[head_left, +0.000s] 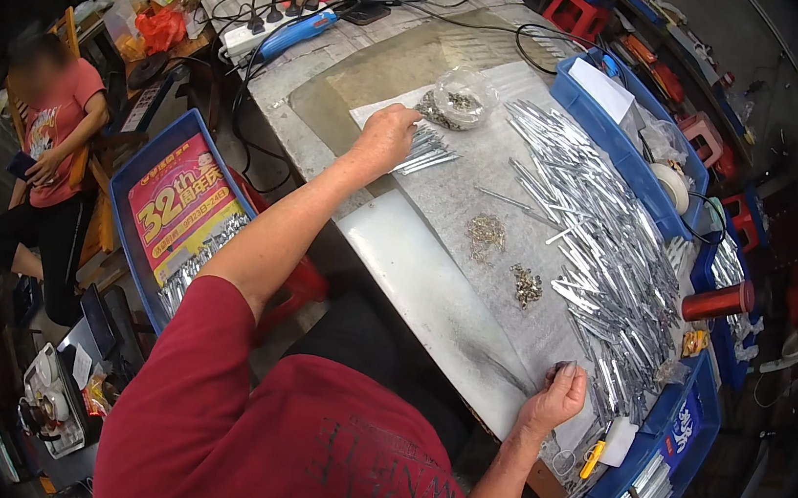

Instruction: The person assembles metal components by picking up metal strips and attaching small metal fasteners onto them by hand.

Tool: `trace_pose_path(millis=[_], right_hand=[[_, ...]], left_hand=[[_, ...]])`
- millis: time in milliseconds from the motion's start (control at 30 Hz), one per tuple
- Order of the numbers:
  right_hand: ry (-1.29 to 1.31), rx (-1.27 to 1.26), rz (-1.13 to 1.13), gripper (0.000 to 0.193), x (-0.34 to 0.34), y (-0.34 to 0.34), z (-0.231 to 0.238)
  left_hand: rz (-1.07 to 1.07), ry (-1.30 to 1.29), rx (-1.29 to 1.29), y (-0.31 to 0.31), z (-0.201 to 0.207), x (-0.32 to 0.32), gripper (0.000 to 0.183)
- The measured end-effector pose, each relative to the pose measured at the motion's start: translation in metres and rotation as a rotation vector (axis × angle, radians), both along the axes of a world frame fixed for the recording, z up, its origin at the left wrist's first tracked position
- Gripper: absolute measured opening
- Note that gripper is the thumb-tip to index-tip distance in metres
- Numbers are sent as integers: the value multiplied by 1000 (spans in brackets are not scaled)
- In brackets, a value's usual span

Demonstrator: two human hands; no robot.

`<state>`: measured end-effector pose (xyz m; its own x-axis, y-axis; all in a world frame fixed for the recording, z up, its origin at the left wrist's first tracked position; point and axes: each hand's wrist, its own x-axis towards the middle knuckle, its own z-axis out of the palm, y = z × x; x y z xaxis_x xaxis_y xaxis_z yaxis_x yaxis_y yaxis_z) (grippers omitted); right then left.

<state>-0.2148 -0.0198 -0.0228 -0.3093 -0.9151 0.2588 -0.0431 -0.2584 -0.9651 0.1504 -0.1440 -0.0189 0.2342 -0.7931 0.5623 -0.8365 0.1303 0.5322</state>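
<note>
My left hand is at the far left of the work sheet, its fingers closed; what they hold, if anything, is hidden. Beside it lies a small bundle of silver metal rods, and just beyond is a clear plastic bag with small metal parts. Near the table's front edge my right hand is closed, with something small and dark at its fingertips, too small to name. Between the hands sit two little heaps, one of gold-coloured parts and one of darker brass-coloured parts.
A large pile of silver rods covers the table's right side. Blue trays line that edge. A yellow cutter lies near the front. Behind are a power strip and cables. A seated person is at left.
</note>
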Motion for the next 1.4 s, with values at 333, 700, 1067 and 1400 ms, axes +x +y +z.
trace_pose_path(millis=[333,700,1067,1400], right_hand=[[123,18,31,14,5,0,1],[129,21,49,15,4,3,4],[179,22,69,13,5,3,4],[-157,97,360,17,48,17,28]], left_hand=[[-394,-159,113,-7,-6,-89,15],[-290,-230,113,4,0,-100,8],[-534,444,404,101,29,-122,9],[-782,693,510,148,18,-144,7]])
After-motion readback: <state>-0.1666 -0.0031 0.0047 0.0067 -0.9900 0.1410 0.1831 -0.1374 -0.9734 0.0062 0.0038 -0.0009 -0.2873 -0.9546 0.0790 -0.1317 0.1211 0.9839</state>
